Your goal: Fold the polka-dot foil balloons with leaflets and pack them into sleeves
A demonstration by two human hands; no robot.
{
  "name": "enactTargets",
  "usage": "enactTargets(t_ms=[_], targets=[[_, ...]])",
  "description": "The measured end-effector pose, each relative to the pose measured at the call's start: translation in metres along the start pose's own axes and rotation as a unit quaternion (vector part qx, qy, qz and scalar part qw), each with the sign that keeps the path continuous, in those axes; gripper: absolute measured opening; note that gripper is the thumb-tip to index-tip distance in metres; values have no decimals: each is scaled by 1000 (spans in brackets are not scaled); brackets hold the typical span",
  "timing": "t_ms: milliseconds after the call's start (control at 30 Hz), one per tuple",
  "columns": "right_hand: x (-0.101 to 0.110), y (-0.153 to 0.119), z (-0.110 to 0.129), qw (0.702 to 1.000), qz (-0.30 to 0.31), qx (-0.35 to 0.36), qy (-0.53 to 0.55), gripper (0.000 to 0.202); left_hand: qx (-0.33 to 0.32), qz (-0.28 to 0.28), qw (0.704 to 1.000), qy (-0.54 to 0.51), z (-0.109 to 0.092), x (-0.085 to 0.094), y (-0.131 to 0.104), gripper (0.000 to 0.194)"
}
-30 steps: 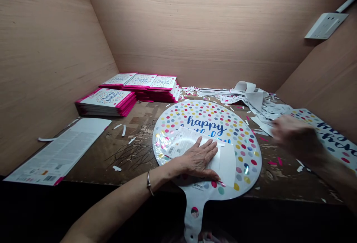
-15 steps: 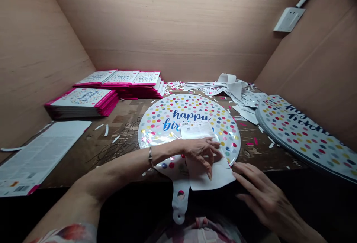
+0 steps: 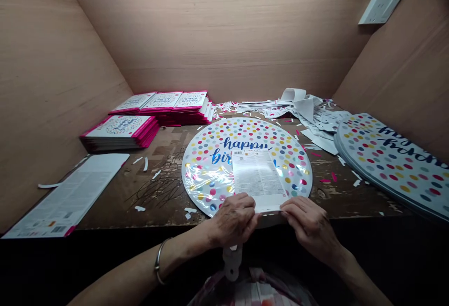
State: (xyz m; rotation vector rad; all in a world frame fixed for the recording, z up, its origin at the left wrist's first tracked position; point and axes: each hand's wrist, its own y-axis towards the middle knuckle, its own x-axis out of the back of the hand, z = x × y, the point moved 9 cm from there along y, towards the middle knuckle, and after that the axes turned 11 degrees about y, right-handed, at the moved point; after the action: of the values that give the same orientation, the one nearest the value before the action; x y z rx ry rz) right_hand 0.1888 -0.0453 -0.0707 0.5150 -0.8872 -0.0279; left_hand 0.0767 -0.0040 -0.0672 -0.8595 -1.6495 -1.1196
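A round dotted foil balloon [image 3: 206,175] with "happy birthday" lettering lies flat on the table, its tail hanging over the front edge. On top of it is a white printed card [image 3: 257,177], partly covering the lettering. My left hand [image 3: 236,219] grips the card's near left edge, fingers curled. At the near right corner of the card, my right hand [image 3: 310,224] pinches the same edge, which looks folded up between the two hands.
Stacks of pink-edged printed packs [image 3: 121,128] stand at the back left. A long printed sheet [image 3: 70,193] lies at the left. More dotted balloons [image 3: 393,161] are piled at the right. Paper strips [image 3: 305,109] and scraps lie behind. A socket [image 3: 383,5] is on the wall.
My left hand has moved from lying across the card to its near left edge. My right hand has come in and taken its right corner. The view has shifted slightly.
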Motion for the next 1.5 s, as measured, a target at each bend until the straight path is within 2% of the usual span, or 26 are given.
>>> enactTargets(t_ms=[133, 267, 367, 500, 567, 633, 667, 700, 767, 833, 900, 1033, 1100, 1167, 1233, 1300, 1400, 1500], targets=[[-3, 11, -18, 995, -9, -104, -3, 24, 96, 1, 994, 46, 19, -3, 9, 26], [-10, 16, -37, 980, -8, -198, -20, 12, 157, 66, 980, 107, 26, -11, 18, 18], [-11, 20, -42, 973, -24, -218, -75, 10, 189, 85, 971, 122, 33, -14, 22, 14], [-8, 23, -22, 978, -71, -119, -153, 8, 136, 84, 982, 98, 32, -21, 21, 28], [-11, 16, -8, 985, -76, -57, -141, 16, 97, 103, 987, 81, 24, -26, 13, 47], [-15, 3, 8, 991, -67, 1, -117, 18, 61, 124, 988, 73, 10, -27, 1, 74], [-16, -5, 16, 991, -65, 27, -112, 20, 46, 132, 987, 77, 1, -26, -6, 81], [-17, -14, 23, 990, -65, 50, -111, 24, 33, 138, 986, 83, -8, -25, -14, 81], [-20, -29, 37, 987, -68, 100, -107, 27, 11, 139, 985, 102, -26, -20, -27, 68], [-20, -39, 50, 982, -78, 144, -89, 29, -5, 109, 987, 118, -39, -12, -34, 53], [-12, -40, 58, 978, -98, 175, -65, 30, -22, 37, 993, 106, -46, 6, -33, 40], [28, -15, 73, 970, -126, 202, -43, 30, -48, -149, 988, 0, -39, 65, -15, 24], [55, 7, 83, 967, -123, 215, -52, 32, -36, -192, 980, -46, -30, 96, 4, 21], [83, 31, 94, 965, -126, 217, -73, 30, 15, -215, 974, -70, -19, 126, 26, 20], [108, 54, 101, 966, -131, 204, -94, 24, 97, -223, 965, -97, -5, 150, 47, 23], [123, 74, 102, 972, -123, 174, -95, 20, 167, -192, 953, -163, 7, 160, 64, 24], [126, 95, 90, 990, -75, 100, -64, 22, 237, -106, 924, -282, 20, 150, 79, 26], [114, 102, 75, 998, -22, 42, -40, 27, 294, -64, 899, -318, 32, 134, 77, 26]])
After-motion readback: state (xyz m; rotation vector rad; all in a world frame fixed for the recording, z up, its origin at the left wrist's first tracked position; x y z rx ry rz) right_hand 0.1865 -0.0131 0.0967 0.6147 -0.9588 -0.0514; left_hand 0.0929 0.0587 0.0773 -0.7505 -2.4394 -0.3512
